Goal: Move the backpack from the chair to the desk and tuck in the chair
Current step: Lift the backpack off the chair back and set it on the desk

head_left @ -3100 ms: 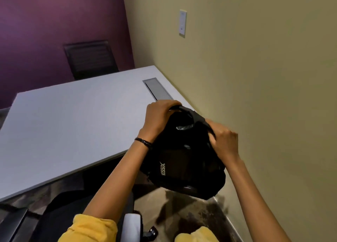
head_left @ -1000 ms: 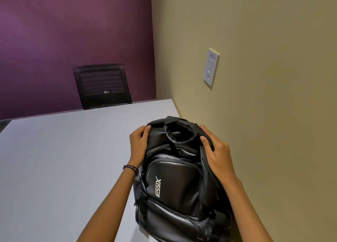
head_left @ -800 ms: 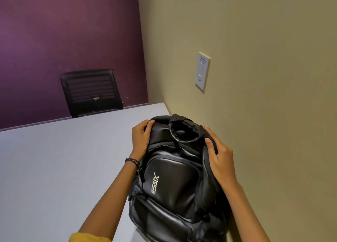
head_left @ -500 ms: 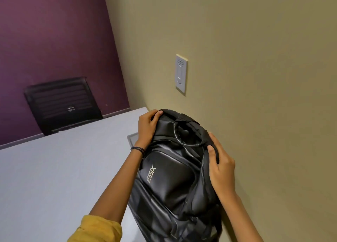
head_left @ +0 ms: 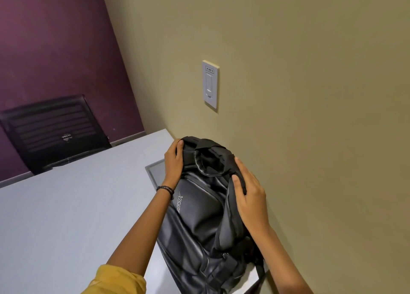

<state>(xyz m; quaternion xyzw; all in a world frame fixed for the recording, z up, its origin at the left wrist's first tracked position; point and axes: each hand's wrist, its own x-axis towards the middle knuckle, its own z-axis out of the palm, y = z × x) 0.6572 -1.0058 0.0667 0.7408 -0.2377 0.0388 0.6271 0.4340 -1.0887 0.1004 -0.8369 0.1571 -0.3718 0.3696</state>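
A black leather-look backpack [head_left: 206, 218] lies on the right end of the grey desk [head_left: 66, 216], close against the tan wall, with its top handle pointing away from me. My left hand [head_left: 174, 160] grips the left top corner of the backpack. My right hand [head_left: 248, 196] holds its right shoulder, thumb hooked over a strap. The backpack covers part of a grey cable hatch [head_left: 156, 174] set in the desk. The chair it came from is out of view.
A black mesh chair [head_left: 53, 131] stands behind the far side of the desk against the purple wall. A white wall switch [head_left: 210, 84] is mounted on the tan wall above the backpack. The desk's near right corner shows under the backpack.
The backpack went from hanging in the air below desk height to lying on the desk by the wall. Both hands stayed on its top. My view swung left and right.
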